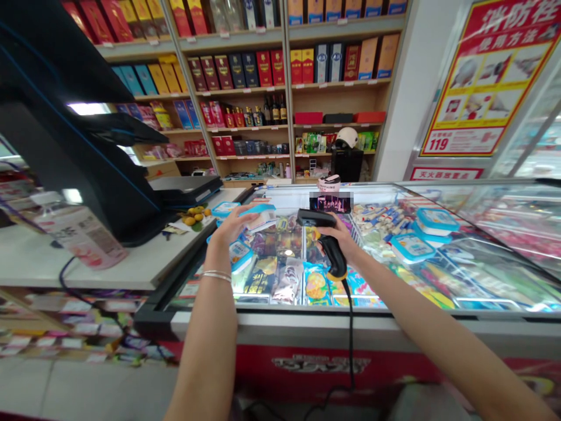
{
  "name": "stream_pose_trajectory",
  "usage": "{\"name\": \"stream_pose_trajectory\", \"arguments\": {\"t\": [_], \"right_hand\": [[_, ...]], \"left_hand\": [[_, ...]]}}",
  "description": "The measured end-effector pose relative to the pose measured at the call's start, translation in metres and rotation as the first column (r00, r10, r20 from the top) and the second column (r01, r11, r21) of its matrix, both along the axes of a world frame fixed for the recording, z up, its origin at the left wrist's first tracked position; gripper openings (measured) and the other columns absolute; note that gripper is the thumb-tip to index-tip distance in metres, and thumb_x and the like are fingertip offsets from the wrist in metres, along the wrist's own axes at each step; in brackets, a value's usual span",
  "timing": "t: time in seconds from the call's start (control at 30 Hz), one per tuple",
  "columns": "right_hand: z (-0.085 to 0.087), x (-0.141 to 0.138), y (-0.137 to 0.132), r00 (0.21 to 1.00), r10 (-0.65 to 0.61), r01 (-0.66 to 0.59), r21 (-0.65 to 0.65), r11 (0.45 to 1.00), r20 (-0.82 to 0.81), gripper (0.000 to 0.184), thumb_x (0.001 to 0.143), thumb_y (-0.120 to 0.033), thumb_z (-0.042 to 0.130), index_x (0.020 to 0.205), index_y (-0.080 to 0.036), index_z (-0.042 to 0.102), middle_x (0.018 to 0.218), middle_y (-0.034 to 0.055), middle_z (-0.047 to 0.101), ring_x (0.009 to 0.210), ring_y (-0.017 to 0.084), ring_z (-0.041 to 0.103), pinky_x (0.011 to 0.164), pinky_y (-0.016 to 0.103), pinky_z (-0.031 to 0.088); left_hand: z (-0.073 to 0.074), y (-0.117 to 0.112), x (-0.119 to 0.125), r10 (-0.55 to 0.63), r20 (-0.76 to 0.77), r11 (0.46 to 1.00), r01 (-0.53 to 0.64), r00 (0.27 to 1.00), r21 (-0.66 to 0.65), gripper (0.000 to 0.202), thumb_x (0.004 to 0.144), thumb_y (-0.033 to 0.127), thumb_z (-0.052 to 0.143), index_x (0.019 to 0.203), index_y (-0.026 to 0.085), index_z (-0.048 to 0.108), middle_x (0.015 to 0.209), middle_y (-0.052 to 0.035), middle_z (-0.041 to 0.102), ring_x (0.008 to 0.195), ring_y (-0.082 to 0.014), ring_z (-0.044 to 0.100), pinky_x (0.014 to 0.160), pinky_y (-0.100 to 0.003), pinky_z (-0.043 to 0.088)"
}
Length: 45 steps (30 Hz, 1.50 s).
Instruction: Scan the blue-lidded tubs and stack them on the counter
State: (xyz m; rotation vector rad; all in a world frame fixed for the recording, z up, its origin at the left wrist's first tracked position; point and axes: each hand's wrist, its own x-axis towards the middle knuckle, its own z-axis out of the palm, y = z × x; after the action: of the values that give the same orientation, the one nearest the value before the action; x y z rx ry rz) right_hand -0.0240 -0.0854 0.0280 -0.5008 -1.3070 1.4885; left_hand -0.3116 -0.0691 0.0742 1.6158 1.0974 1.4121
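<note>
In my right hand (339, 234) is a black and yellow barcode scanner (333, 257), its head turned to the left and its cord hanging down over the freezer's front. My left hand (236, 224) is closed on a white plastic tub with a blue lid (262, 217), tilted above the freezer glass. Just below that hand lies another blue-lidded tub (240, 255); one more tub (225, 209) sits behind it at the freezer's left edge. Several blue-lidded tubs (412, 248) rest on the glass at the right, some stacked.
A glass-topped chest freezer (280, 320) full of packaged goods stands before me. On the left counter (144, 263) are a pink-labelled bottle (81, 231), a black checkout terminal (100, 164) and yellow fruit (196, 216). A phone (331, 203) stands at the freezer's back, with stocked shelves (245, 90) beyond.
</note>
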Motion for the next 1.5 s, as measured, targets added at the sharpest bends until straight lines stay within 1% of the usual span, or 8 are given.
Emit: {"name": "stream_pose_trajectory", "arguments": {"t": [0.1, 0.2, 0.3, 0.4, 0.57, 0.8, 1.23, 1.5], "right_hand": [[0.009, 0.002, -0.002, 0.999, -0.007, 0.007, 0.006, 1.000, -0.048, 0.041, 0.071, -0.031, 0.071, 0.101, -0.027, 0.043, 0.072, -0.0033, 0.066, 0.045, 0.015, 0.058, 0.037, 0.025, 0.045], [0.028, 0.021, -0.006, 0.987, -0.086, 0.091, 0.028, 0.995, -0.133, 0.036, 0.069, -0.031, 0.072, 0.097, -0.024, 0.050, 0.074, -0.0008, 0.066, 0.047, 0.013, 0.058, 0.039, 0.024, 0.047], [0.047, 0.066, -0.017, 0.963, -0.194, 0.204, 0.031, 0.979, -0.188, 0.028, 0.069, -0.031, 0.071, 0.090, -0.021, 0.056, 0.075, 0.0012, 0.065, 0.049, 0.011, 0.056, 0.040, 0.022, 0.046], [0.051, 0.130, -0.031, 0.931, -0.312, 0.324, 0.036, 0.945, -0.191, 0.021, 0.068, -0.031, 0.069, 0.084, -0.019, 0.061, 0.074, 0.0021, 0.063, 0.049, 0.011, 0.053, 0.038, 0.021, 0.044], [0.026, 0.231, -0.047, 0.840, -0.500, 0.506, -0.030, 0.862, -0.212, 0.012, 0.070, -0.027, 0.066, 0.078, -0.018, 0.062, 0.073, 0.0026, 0.061, 0.051, 0.010, 0.053, 0.040, 0.019, 0.045], [-0.015, 0.299, -0.045, 0.719, -0.654, 0.611, -0.233, 0.756, -0.236, 0.012, 0.068, -0.023, 0.066, 0.078, -0.017, 0.063, 0.071, 0.0020, 0.062, 0.049, 0.009, 0.054, 0.041, 0.016, 0.047], [-0.031, 0.312, -0.036, 0.697, -0.682, 0.599, -0.342, 0.724, -0.221, 0.014, 0.069, -0.027, 0.066, 0.077, -0.017, 0.064, 0.064, 0.0004, 0.063, 0.046, 0.009, 0.054, 0.039, 0.016, 0.045], [-0.032, 0.307, -0.037, 0.689, -0.720, 0.649, -0.372, 0.664, -0.083, 0.012, 0.068, -0.028, 0.065, 0.072, -0.017, 0.063, 0.055, 0.0012, 0.058, 0.042, 0.010, 0.051, 0.035, 0.017, 0.043]], "left_hand": [[0.009, -0.003, 0.007, -0.012, -0.187, 0.994, 0.032, 0.982, 0.101, 0.059, 0.063, 0.050, 0.073, 0.113, 0.019, 0.069, 0.125, -0.0097, 0.066, 0.120, -0.0323, 0.056, 0.103, -0.044, 0.046], [0.015, 0.000, 0.023, 0.146, -0.244, 0.968, -0.088, 0.959, 0.235, 0.062, 0.066, 0.051, 0.072, 0.121, 0.022, 0.065, 0.128, -0.0091, 0.064, 0.124, -0.0309, 0.054, 0.104, -0.043, 0.045], [0.021, 0.002, 0.055, 0.170, -0.278, 0.945, -0.076, 0.945, 0.319, 0.061, 0.068, 0.047, 0.072, 0.124, 0.024, 0.063, 0.129, -0.0082, 0.063, 0.124, -0.0280, 0.054, 0.106, -0.043, 0.043], [0.026, -0.001, 0.106, 0.037, -0.377, 0.931, 0.104, 0.926, 0.349, 0.064, 0.066, 0.043, 0.075, 0.126, 0.024, 0.062, 0.131, -0.0087, 0.061, 0.125, -0.0286, 0.053, 0.107, -0.044, 0.041], [0.020, -0.001, 0.216, -0.199, -0.462, 0.861, 0.379, 0.864, 0.339, 0.070, 0.064, 0.046, 0.077, 0.127, 0.019, 0.060, 0.128, -0.0111, 0.063, 0.118, -0.0287, 0.058, 0.105, -0.043, 0.043], [-0.009, 0.007, 0.331, -0.139, -0.479, 0.896, 0.316, 0.867, 0.313, 0.072, 0.066, 0.052, 0.076, 0.127, 0.019, 0.058, 0.131, -0.0128, 0.060, 0.122, -0.0308, 0.054, 0.107, -0.046, 0.040], [-0.040, 0.018, 0.361, -0.041, -0.599, 0.911, 0.276, 0.800, 0.306, 0.071, 0.063, 0.051, 0.079, 0.124, 0.023, 0.058, 0.125, -0.0122, 0.059, 0.126, -0.0352, 0.048, 0.109, -0.051, 0.035], [-0.050, 0.013, 0.367, -0.097, -0.525, 0.911, 0.288, 0.845, 0.295, 0.076, 0.068, 0.052, 0.076, 0.131, 0.021, 0.049, 0.134, -0.0145, 0.052, 0.129, -0.0320, 0.046, 0.110, -0.047, 0.036]]}}
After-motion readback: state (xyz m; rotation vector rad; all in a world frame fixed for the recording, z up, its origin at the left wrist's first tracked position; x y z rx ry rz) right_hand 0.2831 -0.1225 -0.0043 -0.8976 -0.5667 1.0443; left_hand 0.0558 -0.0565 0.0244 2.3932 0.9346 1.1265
